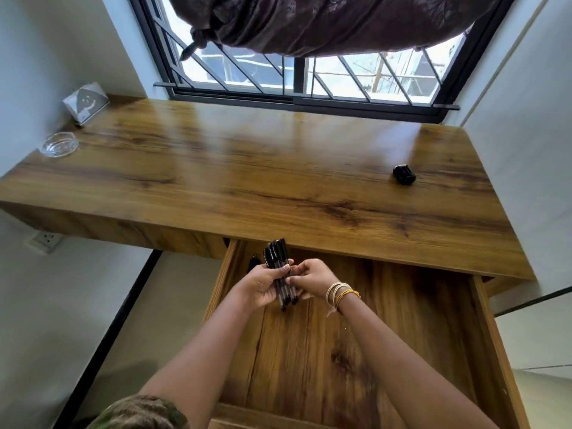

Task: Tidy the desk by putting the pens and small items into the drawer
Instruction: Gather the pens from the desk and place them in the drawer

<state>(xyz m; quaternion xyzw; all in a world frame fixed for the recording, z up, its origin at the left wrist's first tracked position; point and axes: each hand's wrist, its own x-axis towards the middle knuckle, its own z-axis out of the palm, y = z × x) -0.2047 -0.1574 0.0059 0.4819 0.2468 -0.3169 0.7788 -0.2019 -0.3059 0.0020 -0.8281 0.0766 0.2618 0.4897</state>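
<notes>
Both hands hold a bundle of several black-capped pens (276, 258) over the back left part of the open wooden drawer (483, 320). My left hand (263, 287) grips the bundle from the left, fingers curled round the clear barrels. My right hand (311, 277) pinches the same pens from the right. The caps point away from me toward the desk edge. A small dark item (253, 264) lies in the drawer's back left corner, partly hidden by the pens. A small black case (404, 175) sits on the wooden desk (247, 168) at the right.
A glass ashtray (60, 144) and a silver tissue box (86, 102) stand at the desk's far left. A window with bars runs behind the desk. Walls close in on both sides. A wall socket (45, 239) sits below the desk at the left.
</notes>
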